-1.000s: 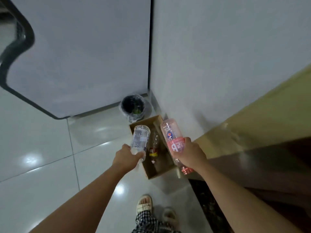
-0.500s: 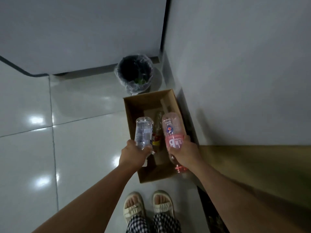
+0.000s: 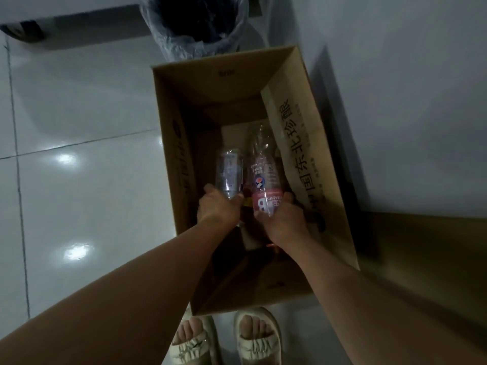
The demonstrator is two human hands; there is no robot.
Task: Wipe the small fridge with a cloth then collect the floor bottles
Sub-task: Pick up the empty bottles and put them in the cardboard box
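An open cardboard box [image 3: 324, 206] stands on the floor against the wall. Both my hands reach down inside it. My left hand [image 3: 217, 209] grips a clear plastic bottle [image 3: 228, 173] near its neck end. My right hand [image 3: 283, 219] grips a pink-labelled bottle [image 3: 264, 185], base pointing away from me. A third clear bottle [image 3: 259, 139] lies on the box floor just beyond, partly hidden behind the pink one. The two held bottles are side by side, low in the box.
A black bin with a plastic liner [image 3: 195, 25] stands just beyond the box. A white wall [image 3: 395, 101] runs along the right, with a brown surface [image 3: 427, 259] below it. Glossy floor tiles [image 3: 79, 154] lie to the left. My sandalled feet [image 3: 224, 338] touch the box's near edge.
I have leaned down, so the box fills the view. Both hands lowered their bottles from above the box into it.
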